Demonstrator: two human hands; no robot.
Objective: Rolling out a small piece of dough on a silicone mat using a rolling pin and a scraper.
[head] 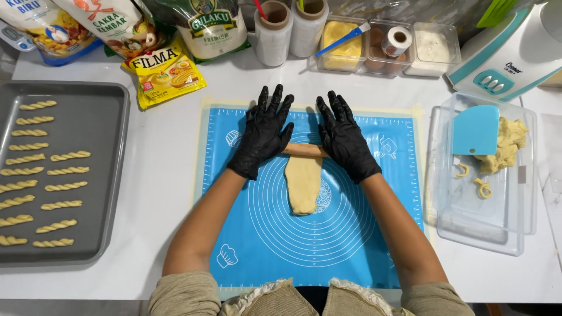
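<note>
Flat and spread, both hands press down on a wooden rolling pin (304,150) that lies crosswise near the top of a blue silicone mat (351,234); the left hand (261,133), in a black glove, covers the pin's left end, and the right hand (346,137), gloved alike, covers its right end; neither hand curls around the pin, fingers stretched forward and open. Between the two palms a short stretch of the pin shows bare; just below it a long tongue of pale dough (304,184) runs toward the person, its top edge under the pin, its rounded lower end well short of the mat's near edge. Bare mat lies on both sides of the dough; left of the mat stands a grey baking tray (111,175) with rows of twisted dough sticks (61,187); right of it a clear plastic box (515,234) holds a dough lump (506,143) and a blue scraper (475,130).
</note>
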